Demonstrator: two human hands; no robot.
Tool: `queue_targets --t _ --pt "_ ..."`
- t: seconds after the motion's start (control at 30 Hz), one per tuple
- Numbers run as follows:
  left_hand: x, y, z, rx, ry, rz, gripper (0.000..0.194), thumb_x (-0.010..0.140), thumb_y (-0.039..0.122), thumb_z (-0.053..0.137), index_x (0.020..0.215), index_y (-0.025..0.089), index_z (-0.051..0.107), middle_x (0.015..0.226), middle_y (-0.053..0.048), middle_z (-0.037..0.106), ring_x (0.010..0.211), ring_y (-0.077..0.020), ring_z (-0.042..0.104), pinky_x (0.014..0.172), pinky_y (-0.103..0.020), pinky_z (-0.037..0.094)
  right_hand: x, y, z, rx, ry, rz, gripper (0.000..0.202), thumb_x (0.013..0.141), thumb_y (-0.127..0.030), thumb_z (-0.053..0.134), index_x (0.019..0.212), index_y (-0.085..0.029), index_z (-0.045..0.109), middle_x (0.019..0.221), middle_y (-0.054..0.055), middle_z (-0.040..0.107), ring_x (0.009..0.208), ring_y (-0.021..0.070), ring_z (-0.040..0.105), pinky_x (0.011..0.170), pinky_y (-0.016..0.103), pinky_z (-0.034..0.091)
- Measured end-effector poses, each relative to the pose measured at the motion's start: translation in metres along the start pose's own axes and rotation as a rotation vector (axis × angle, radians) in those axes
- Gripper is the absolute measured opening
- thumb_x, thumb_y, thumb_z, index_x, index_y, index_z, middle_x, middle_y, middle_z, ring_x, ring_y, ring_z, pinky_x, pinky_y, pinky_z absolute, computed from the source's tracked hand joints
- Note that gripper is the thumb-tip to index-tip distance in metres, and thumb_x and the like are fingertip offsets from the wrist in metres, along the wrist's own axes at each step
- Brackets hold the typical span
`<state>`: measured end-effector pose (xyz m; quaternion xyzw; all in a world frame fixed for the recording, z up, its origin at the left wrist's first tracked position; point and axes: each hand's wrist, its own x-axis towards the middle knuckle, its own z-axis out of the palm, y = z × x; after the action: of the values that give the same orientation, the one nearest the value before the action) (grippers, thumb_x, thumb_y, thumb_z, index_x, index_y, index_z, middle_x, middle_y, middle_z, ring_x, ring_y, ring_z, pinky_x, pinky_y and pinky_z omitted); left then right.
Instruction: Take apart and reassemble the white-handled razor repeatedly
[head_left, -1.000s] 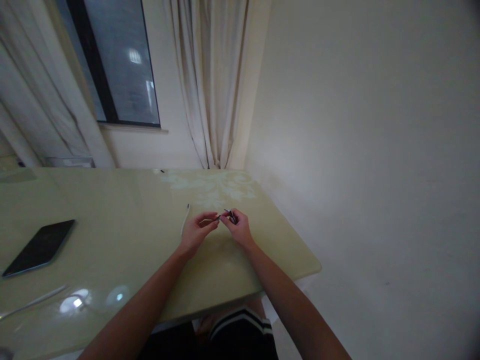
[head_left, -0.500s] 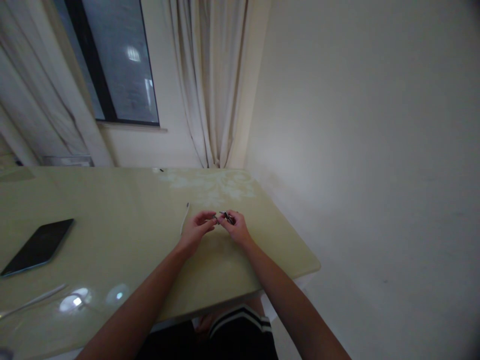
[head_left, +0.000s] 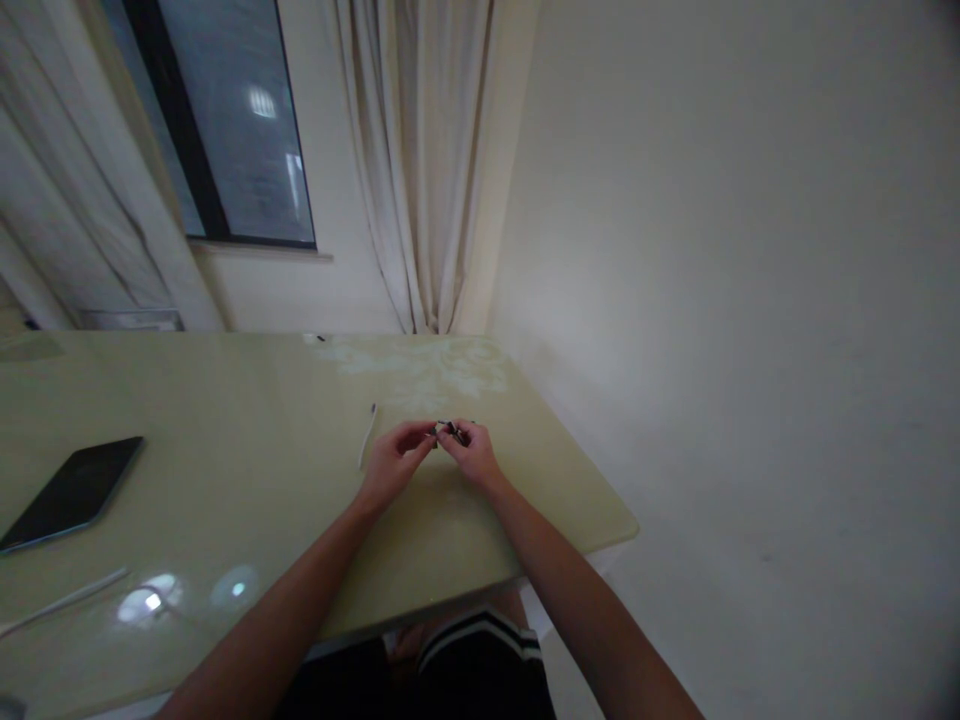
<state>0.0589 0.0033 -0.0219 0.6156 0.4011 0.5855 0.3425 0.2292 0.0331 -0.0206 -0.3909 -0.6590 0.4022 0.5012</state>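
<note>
Over the pale table, both hands meet at a small dark thing with shiny metal parts (head_left: 453,432), too small to name for certain. My right hand (head_left: 475,458) is closed around most of it. From the other side, the thumb and fingertips of my left hand (head_left: 390,464) pinch its left end. Fingers cover much of the thing. Just left of my left hand lies a thin white stick-like item (head_left: 367,436) with a dark tip, touched by neither hand.
A black tablet (head_left: 73,490) lies on the glossy table (head_left: 247,440) at the left. Nearer me is a white cable (head_left: 67,604). A tiny dark object (head_left: 321,338) sits by the far edge. The wall (head_left: 712,350) runs along the table's right side.
My left fingertips have closed in on the left end of the small dark thing, where they were more spread before. My right hand stays nearly in place.
</note>
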Motion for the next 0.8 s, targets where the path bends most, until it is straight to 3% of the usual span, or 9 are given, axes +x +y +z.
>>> queue_targets --t 0.23,0.4,0.7,0.8 --pt "-0.0014 0.0036 -0.0024 0.175 -0.026 0.128 0.045 0.075 0.034 0.087 0.118 0.024 0.077 0.099 -0.005 0.078 0.082 -0.0212 0.072 0.078 -0.035 0.058 0.0020 0.0056 -0.0009 0.009 0.006 0.012 0.041 0.081 -0.058 0.070 0.078 -0.017 0.066 0.061 -0.003 0.049 0.058 0.0122 0.040 0.054 0.025 0.030" --pt "-0.0038 0.0054 -0.0038 0.251 -0.024 0.151 0.034 0.079 0.029 0.083 0.113 0.028 0.079 0.096 -0.003 0.074 0.078 -0.0188 0.065 0.075 -0.032 0.053 0.0019 0.0065 -0.0001 0.006 -0.017 0.023 0.041 0.078 -0.057 0.072 0.078 -0.017 0.068 0.062 -0.003 0.051 0.058 0.0118 0.040 0.054 0.025 0.031" --pt "0.0015 0.0030 -0.0046 0.150 -0.035 0.036 0.037 0.069 0.032 0.089 0.104 0.024 0.079 0.094 -0.004 0.078 0.069 -0.0164 0.061 0.066 -0.030 0.050 0.0009 0.0044 -0.0003 0.002 -0.019 0.015 0.040 0.077 -0.056 0.074 0.075 -0.017 0.066 0.060 -0.004 0.047 0.056 0.0111 0.037 0.053 0.026 0.027" --pt "0.0044 0.0020 -0.0059 0.060 -0.023 -0.042 0.039 0.069 0.035 0.090 0.104 0.022 0.079 0.094 -0.005 0.078 0.068 -0.0161 0.063 0.066 -0.030 0.051 0.0001 -0.0004 -0.0016 0.118 -0.052 0.011 0.044 0.086 -0.061 0.066 0.079 -0.017 0.067 0.066 -0.002 0.054 0.054 0.0102 0.038 0.051 0.025 0.026"
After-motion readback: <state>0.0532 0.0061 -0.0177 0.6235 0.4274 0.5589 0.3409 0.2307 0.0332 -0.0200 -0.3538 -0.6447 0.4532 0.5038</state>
